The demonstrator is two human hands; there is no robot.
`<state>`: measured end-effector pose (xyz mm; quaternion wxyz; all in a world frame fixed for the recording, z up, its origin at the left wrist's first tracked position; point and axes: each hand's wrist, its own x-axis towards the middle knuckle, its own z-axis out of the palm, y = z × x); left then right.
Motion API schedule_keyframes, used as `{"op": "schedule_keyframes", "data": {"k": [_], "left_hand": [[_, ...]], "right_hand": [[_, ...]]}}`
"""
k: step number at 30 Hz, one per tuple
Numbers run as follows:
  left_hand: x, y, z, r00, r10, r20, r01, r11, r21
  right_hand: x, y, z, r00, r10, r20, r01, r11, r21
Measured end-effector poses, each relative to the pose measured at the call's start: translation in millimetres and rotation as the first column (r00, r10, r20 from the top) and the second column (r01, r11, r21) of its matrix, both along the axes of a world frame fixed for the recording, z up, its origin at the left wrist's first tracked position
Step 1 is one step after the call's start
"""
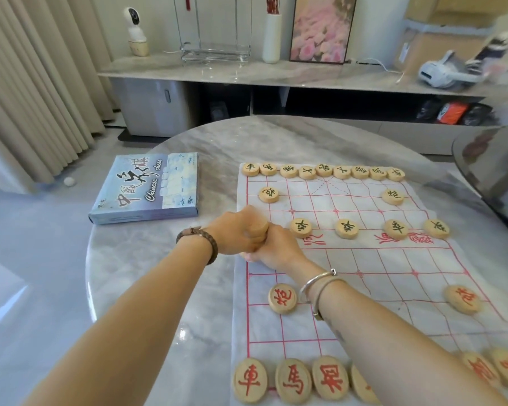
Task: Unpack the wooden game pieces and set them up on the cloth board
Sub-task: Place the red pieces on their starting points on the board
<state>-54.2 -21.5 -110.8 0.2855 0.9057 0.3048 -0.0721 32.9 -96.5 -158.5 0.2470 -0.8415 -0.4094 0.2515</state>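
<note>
Working at the left edge of the cloth board (pixel 393 273), near the river line, with both hands pressed close together. Gripping what looks like a short stack of wooden pieces (pixel 261 228) in the curled left hand (pixel 235 230); hard to count them. Reaching across with the right hand (pixel 273 247), fingers bent down toward the cloth just under the left; impossible to tell whether pinching a disc or only touching. Elsewhere on the cloth: black back row (pixel 324 170) along the far edge, four black soldiers (pixel 346 228) by the river, a red cannon (pixel 282 298) nearer, red back row (pixel 293 380) at the near edge, partly hidden by the forearm. Closed box (pixel 147 189) lying on the surface (pixel 159 273), left of the cloth. Probably light, stiff, smooth discs, apt to slide off one another in a stack, so best pinched singly by the rim and set down flat. Likely a thin, wrinkled cloth, prone to creeping on polished stone; better not to drag pieces across it.
</note>
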Motion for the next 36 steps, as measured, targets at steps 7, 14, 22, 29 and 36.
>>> {"op": "schedule_keyframes", "data": {"k": [7, 14, 22, 29, 36], "left_hand": [[1, 7, -16, 0.999, 0.0, -0.048, 0.002, 0.999, 0.053], [7, 9, -1, 1.0, 0.002, 0.003, -0.002, 0.996, 0.094], [44, -23, -7, 0.996, -0.036, 0.086, 0.028, 0.995, 0.094], [53, -29, -21, 0.998, -0.023, 0.056, 0.017, 0.996, 0.091], [63, -36, -19, 0.997, 0.009, 0.077, -0.012, 0.999, 0.039]], "right_hand": [[-2, 5, -13, 1.0, 0.01, 0.02, -0.01, 1.0, -0.008], [8, -1, 1, 1.0, -0.006, 0.006, 0.005, 0.994, 0.114], [47, -47, 2, 0.981, -0.195, 0.005, 0.194, 0.977, 0.088], [62, -58, -8, 0.964, -0.258, -0.062, 0.262, 0.962, 0.078], [59, -59, -16, 0.981, -0.191, -0.035, 0.194, 0.976, 0.097]]}}
